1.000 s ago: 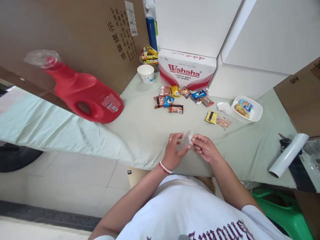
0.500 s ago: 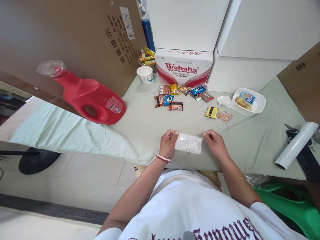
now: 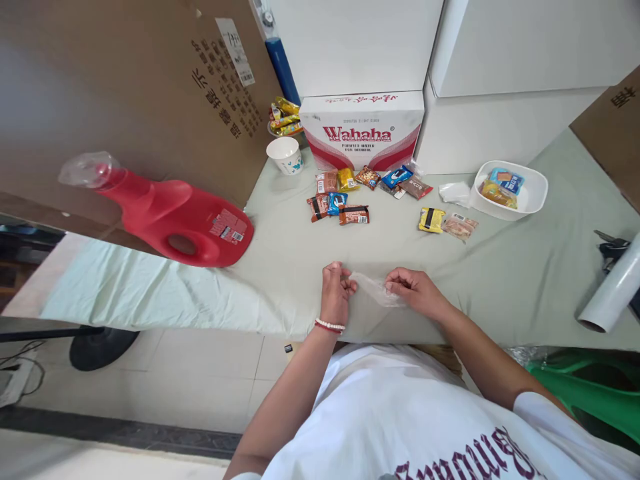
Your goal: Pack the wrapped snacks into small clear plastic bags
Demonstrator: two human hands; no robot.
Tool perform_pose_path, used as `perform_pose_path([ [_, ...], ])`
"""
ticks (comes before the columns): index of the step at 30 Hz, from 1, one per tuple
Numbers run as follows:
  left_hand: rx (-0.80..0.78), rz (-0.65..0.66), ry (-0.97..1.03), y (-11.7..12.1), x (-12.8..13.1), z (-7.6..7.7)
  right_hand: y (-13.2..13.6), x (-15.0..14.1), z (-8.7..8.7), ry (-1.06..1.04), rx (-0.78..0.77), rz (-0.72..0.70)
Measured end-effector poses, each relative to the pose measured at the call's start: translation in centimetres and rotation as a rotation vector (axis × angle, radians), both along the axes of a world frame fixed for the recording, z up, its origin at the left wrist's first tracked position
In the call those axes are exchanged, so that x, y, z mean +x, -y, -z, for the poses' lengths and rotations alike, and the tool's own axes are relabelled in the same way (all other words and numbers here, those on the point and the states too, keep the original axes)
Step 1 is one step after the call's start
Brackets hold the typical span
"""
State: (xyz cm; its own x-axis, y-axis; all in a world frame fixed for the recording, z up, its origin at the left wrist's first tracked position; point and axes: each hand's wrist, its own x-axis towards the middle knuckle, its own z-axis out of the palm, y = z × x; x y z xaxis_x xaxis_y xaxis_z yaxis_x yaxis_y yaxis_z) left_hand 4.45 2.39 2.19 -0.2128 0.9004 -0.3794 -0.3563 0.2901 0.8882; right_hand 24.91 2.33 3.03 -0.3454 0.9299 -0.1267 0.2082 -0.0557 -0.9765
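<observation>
A small clear plastic bag (image 3: 373,288) is stretched between my two hands just above the pale green tablecloth (image 3: 280,253), near the table's front edge. My left hand (image 3: 336,292), with a bead bracelet at the wrist, pinches the bag's left end. My right hand (image 3: 413,293) pinches its right end with the fingers curled. Beyond the hands lie several small snack packets (image 3: 340,200), and two more packets (image 3: 447,223) sit further right.
A red detergent jug (image 3: 175,217) lies on its side at left. A paper cup (image 3: 286,155) and a Wahaha carton (image 3: 367,130) stand at the back. A white bowl (image 3: 533,197) holds packets at right. A roll of film (image 3: 610,293) lies at the right edge.
The bag was bunched between my hands, then pulled out flat and wide; now my hands have come closer and the bag sags narrower between them. The view shifted slightly.
</observation>
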Motion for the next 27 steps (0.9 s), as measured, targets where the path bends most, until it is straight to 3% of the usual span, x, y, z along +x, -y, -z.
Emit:
perform_pose_path([
  [2,0.016,0.038,-0.028,0.4,-0.6,0.0,-0.5,-0.7,0.3,-0.142,-0.134,0.075],
  [5,0.027,0.145,-0.077,1.4,-0.5,-0.1,-0.7,-2.2,0.4,-0.231,-0.2,0.114],
  [11,0.097,0.178,-0.094,2.6,0.8,-0.1,-0.2,-4.2,-0.1,-0.017,0.009,0.012],
  [14,0.136,0.109,-0.059,2.0,0.2,0.2,-0.5,-4.2,-0.2,-0.031,0.018,0.154],
  [18,0.08,0.08,0.038,1.5,-2.2,0.6,-1.4,-3.2,-0.3,-0.187,-0.145,0.336],
  [21,0.021,0.017,0.003,1.9,-4.0,1.0,-1.6,-2.4,-0.5,-0.304,-0.29,0.403],
  [25,0.006,-0.056,-0.16,2.2,-6.0,1.8,-1.6,-1.5,-0.8,-0.421,-0.453,0.374],
  [27,0.036,-0.097,-0.371,1.8,-7.0,1.8,-1.6,-1.2,-1.0,-0.459,-0.554,0.314],
])
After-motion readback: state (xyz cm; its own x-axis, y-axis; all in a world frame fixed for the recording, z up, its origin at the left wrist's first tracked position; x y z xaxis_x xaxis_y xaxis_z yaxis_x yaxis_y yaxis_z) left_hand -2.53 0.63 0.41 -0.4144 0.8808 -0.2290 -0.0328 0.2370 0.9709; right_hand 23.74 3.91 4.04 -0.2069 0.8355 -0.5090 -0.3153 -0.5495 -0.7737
